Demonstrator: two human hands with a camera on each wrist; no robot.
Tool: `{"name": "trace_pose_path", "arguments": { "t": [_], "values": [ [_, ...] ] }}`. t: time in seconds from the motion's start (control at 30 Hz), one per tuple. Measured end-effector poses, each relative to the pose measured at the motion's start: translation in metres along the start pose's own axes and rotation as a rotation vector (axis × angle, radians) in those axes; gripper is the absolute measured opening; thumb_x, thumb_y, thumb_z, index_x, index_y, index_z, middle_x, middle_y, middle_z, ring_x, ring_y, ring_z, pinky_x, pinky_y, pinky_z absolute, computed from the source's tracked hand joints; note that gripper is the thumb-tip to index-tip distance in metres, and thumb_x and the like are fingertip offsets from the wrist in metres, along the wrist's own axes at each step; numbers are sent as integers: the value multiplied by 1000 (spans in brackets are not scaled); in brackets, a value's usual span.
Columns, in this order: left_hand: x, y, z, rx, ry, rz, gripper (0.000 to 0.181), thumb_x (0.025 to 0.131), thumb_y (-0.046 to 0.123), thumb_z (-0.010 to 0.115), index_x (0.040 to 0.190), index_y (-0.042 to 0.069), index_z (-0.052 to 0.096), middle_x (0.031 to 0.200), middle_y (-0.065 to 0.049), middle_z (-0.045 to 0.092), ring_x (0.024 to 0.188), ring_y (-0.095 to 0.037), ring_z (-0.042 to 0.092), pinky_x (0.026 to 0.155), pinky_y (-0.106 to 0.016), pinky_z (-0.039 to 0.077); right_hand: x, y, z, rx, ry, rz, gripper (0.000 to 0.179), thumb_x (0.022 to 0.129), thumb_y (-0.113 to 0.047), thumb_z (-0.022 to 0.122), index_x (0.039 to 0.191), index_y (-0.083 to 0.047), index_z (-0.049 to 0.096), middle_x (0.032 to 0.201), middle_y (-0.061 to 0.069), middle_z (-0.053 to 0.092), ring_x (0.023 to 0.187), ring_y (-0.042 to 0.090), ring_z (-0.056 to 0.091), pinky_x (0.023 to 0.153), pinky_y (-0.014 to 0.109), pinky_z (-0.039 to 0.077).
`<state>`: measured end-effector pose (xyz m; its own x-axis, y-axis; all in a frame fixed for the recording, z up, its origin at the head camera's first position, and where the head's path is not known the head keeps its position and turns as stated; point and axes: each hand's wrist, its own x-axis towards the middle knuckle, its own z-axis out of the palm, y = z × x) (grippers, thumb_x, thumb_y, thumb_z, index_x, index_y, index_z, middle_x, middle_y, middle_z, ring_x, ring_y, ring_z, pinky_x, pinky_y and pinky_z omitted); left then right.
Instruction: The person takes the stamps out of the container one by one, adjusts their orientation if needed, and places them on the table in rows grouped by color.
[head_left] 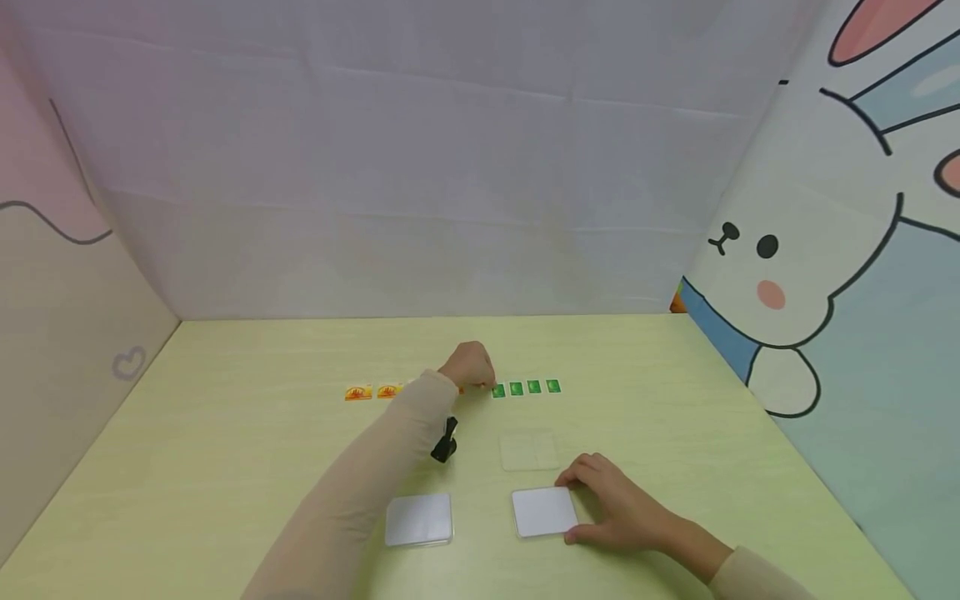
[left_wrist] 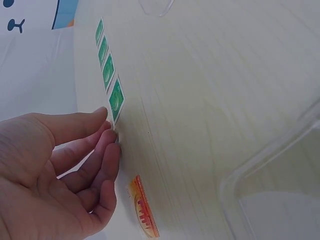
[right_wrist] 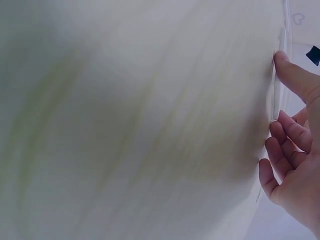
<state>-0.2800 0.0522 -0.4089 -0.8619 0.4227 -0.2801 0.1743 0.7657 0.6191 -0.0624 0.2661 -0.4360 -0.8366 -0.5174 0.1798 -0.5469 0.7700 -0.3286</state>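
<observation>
My left hand (head_left: 468, 365) is at the left end of a row of small green picture cards (head_left: 516, 388). In the left wrist view its thumb and curled fingers meet at the lower tip of the nearest green card (left_wrist: 116, 100); the contact is partly hidden. Lower right, my right hand (head_left: 618, 508) holds a shallow clear case with a white face (head_left: 543, 512) by its right side, thumb at the near corner and fingers at the far corner. The right wrist view shows this case (right_wrist: 276, 92) edge-on between thumb and fingers.
Orange picture cards (head_left: 358, 392) form a row left of the green ones, partly covered by my left arm. A second white-faced clear case (head_left: 419, 519) lies near the left forearm. A transparent lid-like piece (head_left: 528, 451) lies beyond the held case. Printed cloth walls (head_left: 420, 167) surround the table.
</observation>
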Motion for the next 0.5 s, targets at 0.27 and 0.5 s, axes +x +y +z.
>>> {"name": "trace_pose_path", "arguments": {
  "t": [0.27,0.5],
  "values": [
    [-6,-5,-1,-17,11,61,10,83,13,71,84,5,76,88,-10,74,64,-13,52,58,-23,40,1,0,1,-18,-3,-1,52,73,-49,78,109,-15,62,106,-11,58,97,4,47,86,28,45],
    [-13,-10,2,-7,10,113,9,86,15,69,87,8,74,91,-6,72,65,-13,53,54,-24,42,0,0,0,-17,2,-5,52,75,-51,76,110,-15,62,107,-11,59,98,3,47,87,29,45]
  ]
}}
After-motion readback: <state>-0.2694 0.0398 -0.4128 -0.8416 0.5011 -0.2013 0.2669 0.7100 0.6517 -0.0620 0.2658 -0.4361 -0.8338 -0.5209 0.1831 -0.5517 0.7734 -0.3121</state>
